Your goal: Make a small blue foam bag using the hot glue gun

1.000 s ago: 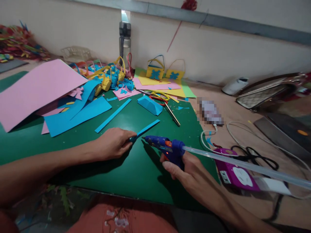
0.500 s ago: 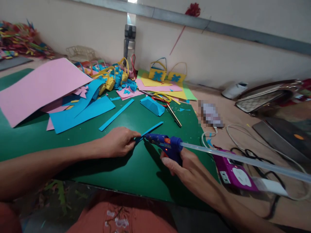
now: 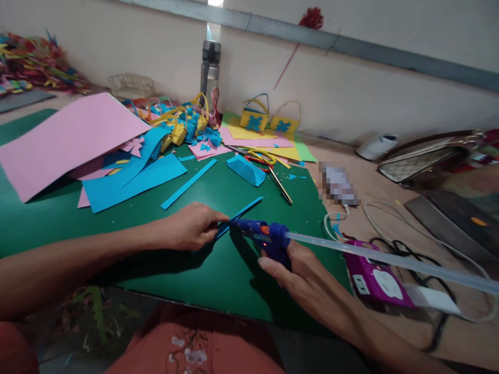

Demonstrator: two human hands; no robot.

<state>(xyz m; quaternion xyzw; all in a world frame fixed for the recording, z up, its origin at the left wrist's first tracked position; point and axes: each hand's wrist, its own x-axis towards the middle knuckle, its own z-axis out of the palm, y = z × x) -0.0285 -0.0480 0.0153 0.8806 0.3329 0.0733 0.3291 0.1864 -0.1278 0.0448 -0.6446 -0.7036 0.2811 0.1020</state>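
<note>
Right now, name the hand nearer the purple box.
Right: the right hand, gripping the glue gun, is left of the purple box; the left hand, pinching blue paper, is farther left.

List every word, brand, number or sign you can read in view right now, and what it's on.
No text can be read.
Blue glue gun: pale label marks on its side, too small and blurred to read.
Purple power box: no lettering legible.
Pixelated device: its surface is masked, so nothing can be read there.
</note>
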